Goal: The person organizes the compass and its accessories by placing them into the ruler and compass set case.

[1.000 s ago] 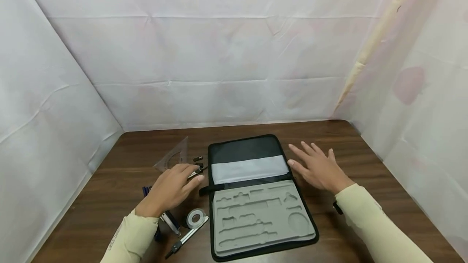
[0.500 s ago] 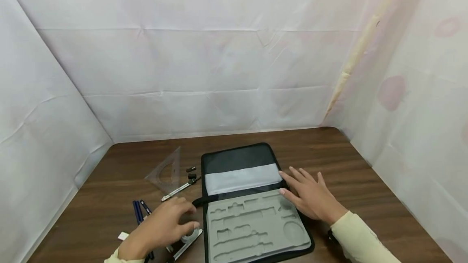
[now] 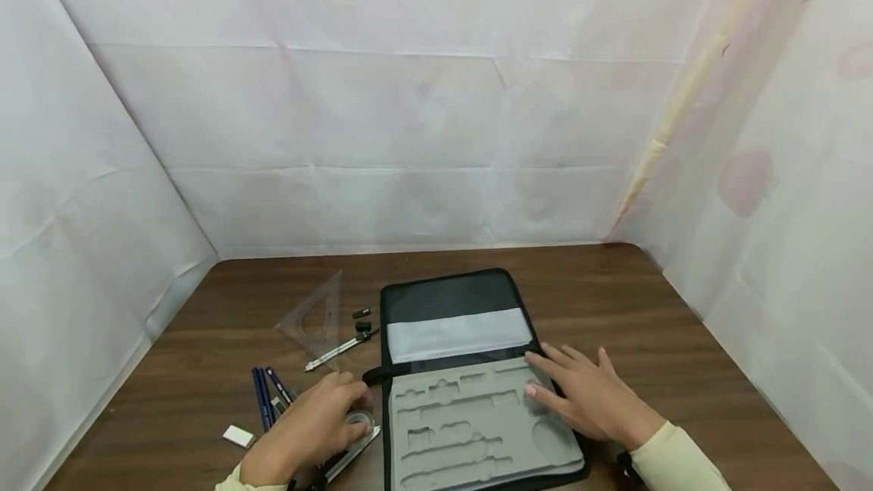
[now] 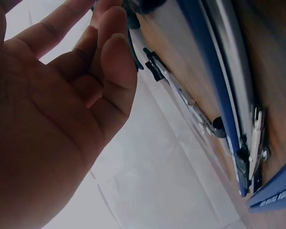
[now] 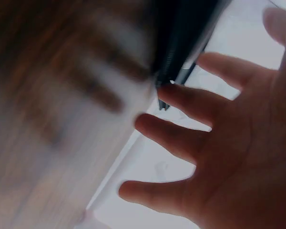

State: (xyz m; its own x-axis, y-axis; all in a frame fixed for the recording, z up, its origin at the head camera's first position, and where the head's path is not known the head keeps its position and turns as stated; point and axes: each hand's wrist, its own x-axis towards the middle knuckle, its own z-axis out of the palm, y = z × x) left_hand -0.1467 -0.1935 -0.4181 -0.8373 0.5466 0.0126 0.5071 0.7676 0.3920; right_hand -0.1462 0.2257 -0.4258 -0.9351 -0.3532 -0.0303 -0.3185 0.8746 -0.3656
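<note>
My left hand (image 3: 307, 423) reaches low over the table, its fingers bent, with the thumb over a pale roll of tape (image 3: 362, 417). I cannot tell whether it grips the roll. Under that hand, a metal compass (image 3: 353, 459) lies partly hidden beside the case. My right hand (image 3: 586, 396) rests with fingers spread at the right edge of an open black zip case (image 3: 453, 298), fingertips over its grey moulded insert (image 3: 443, 408). The right wrist view shows those fingers (image 5: 167, 138) straight and apart. The insert has several shaped hollows and a round one.
Left of the case lie a second compass (image 3: 341, 351), small black pieces (image 3: 361, 313) and a clear set square (image 3: 331, 317). Blue pens (image 3: 262, 398) and a white eraser (image 3: 238, 436) lie by the left hand. White cloth (image 3: 409, 135) hangs behind the table.
My left hand has come back from the upper compass towards the tape roll, leaving that compass on the table. The right hand has moved down and left onto the case's edge.
</note>
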